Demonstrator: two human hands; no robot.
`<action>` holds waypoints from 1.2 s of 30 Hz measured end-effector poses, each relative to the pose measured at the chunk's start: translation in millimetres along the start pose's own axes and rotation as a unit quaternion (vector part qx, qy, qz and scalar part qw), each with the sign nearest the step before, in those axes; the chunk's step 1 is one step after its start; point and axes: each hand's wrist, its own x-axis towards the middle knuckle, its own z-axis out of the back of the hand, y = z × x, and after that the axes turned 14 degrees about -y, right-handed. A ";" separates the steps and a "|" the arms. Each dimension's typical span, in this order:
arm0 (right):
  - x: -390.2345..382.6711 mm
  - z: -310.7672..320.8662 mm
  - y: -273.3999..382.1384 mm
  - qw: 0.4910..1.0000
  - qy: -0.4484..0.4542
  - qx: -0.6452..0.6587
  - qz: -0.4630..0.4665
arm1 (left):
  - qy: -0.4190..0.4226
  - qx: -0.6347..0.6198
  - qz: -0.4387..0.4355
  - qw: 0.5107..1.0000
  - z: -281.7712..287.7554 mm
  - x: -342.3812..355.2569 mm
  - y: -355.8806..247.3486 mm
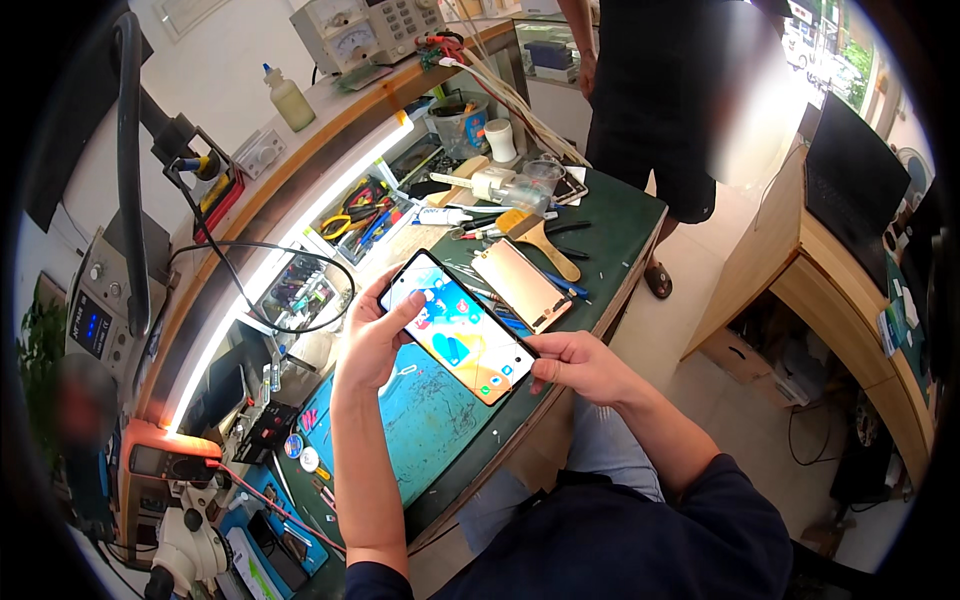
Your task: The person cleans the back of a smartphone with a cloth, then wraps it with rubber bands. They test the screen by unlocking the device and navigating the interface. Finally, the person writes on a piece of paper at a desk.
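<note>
1. The workbench (630, 215) has a dark green top crowded with tools toward the back; its near edge runs out of sight behind the person's body.
2. The blue mat (430, 450) lies on the bench, partly covered by the left forearm and the phone.
3. The left hand (370, 345) is wrapped around the phone's far-left end, thumb over the glass; the right hand (580, 368) pinches the opposite end near a corner. Fingers behind the phone are mostly hidden.
4. The phone (462, 335) is held tilted between both hands, above the mat. Its screen is lit and shows icons, so the display appears to be working: that much seems done. Whether the back is closed cannot be told, as it faces away.
5. The gold panel (520, 285) lies loose just beyond the phone. It may be a separate part; whether anything is left to fit is unclear.
6. The wide brush (545, 245) lies past the panel, untouched.
7. The screen icons are too small and glare-washed to make out.
</note>
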 end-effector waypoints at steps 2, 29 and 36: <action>0.1 -0.4 1.4 1.000 -0.001 -0.010 -0.003 | 0.002 -0.003 0.001 1.000 -1.3 -0.8 -1.1; 7.1 -5.6 2.0 0.998 -0.057 0.024 0.015 | -0.015 -0.038 0.053 0.998 2.7 15.9 17.7; 9.2 -2.7 -10.2 0.994 -0.081 0.071 0.017 | -0.017 -0.020 0.042 0.999 0.2 13.0 17.1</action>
